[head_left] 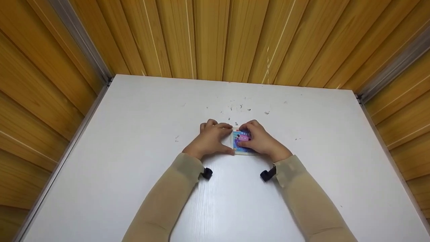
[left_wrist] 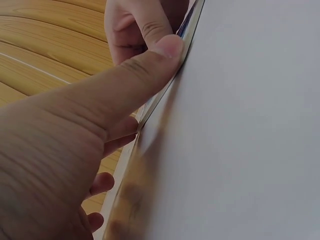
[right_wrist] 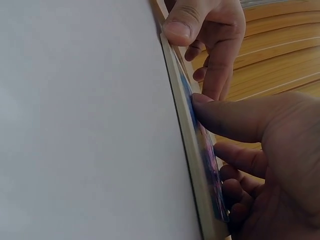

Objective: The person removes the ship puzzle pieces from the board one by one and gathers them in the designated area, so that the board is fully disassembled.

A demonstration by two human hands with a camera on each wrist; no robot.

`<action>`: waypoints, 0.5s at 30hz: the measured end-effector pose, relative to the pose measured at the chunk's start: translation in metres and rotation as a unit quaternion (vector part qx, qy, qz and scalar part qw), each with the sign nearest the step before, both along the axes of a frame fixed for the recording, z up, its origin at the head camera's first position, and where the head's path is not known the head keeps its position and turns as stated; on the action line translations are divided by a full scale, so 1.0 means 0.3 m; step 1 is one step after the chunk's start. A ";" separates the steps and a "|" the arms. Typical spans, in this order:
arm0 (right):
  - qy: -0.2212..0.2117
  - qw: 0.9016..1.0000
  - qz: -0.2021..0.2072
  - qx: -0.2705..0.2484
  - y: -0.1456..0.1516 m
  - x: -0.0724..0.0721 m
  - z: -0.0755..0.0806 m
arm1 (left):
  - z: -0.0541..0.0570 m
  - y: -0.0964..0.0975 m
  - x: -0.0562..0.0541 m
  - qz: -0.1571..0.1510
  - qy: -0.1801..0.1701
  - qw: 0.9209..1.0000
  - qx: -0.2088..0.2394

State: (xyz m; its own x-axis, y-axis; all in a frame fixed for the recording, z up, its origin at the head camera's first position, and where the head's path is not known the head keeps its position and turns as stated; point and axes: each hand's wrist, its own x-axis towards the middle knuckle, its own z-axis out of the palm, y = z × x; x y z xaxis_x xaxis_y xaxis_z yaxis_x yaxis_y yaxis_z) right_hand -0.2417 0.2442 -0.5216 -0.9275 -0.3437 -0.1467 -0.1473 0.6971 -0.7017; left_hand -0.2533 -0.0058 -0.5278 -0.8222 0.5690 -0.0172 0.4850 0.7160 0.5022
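A small square picture board (head_left: 243, 137) lies flat on the white table (head_left: 134, 134), its pale rim around a blue, pink and purple picture. My left hand (head_left: 211, 139) holds its left side, thumb at the near corner and fingertips at the far corner. From the right, my right hand (head_left: 263, 139) grips the board, thumb and fingertips on the picture and the palm over its right part. In the right wrist view the right thumb (right_wrist: 225, 115) presses on the picture beside the thick pale edge (right_wrist: 187, 145). The board's right side is hidden in the head view.
Small dark marks (head_left: 240, 107) dot the table beyond the board. Wood-patterned walls (head_left: 215, 40) stand behind the table and along both sides, with grey metal posts (head_left: 80, 37) at the corners. A black wrist strap device (head_left: 268, 174) shows at the right cuff, another (head_left: 207, 173) at the left.
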 end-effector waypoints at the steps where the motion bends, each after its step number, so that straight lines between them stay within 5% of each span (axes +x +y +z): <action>1: -0.003 1.000 0.001 0.003 -0.001 -0.002 0.003 | 0.000 0.000 -0.001 -0.001 0.001 1.000 0.001; 15: -0.039 0.999 0.017 0.019 -0.013 -0.018 0.040 | 0.001 -0.002 -0.002 -0.001 -0.004 1.000 0.011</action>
